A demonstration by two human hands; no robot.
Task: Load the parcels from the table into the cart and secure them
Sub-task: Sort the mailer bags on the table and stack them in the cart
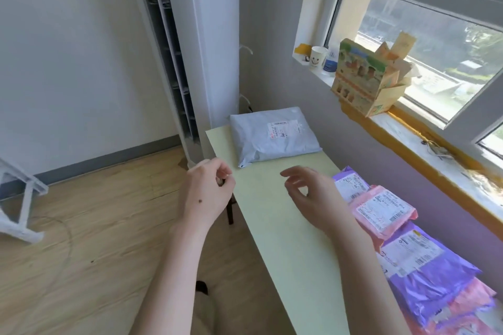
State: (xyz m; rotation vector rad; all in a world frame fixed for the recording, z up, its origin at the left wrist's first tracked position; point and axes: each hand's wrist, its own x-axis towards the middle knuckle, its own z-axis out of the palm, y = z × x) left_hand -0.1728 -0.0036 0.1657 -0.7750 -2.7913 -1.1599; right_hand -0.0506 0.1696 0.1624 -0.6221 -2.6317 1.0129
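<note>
A grey plastic parcel (275, 136) with a white label lies flat at the far end of the pale green table (272, 215). Along the table's right side lies a row of purple parcels (424, 266) and pink parcels (381, 209), overlapping each other. My left hand (206, 190) hovers over the table's left edge, short of the grey parcel, its fingers loosely curled and holding nothing. My right hand (310, 193) hangs above the table just left of the purple and pink parcels, fingers relaxed and empty. No cart is in view.
A tall white air-conditioner unit (190, 49) stands on the wooden floor beyond the table's far left corner. The window sill (408, 139) on the right carries a printed carton (364, 76) and a paper cup (318, 57). A white frame (24, 198) stands at the left.
</note>
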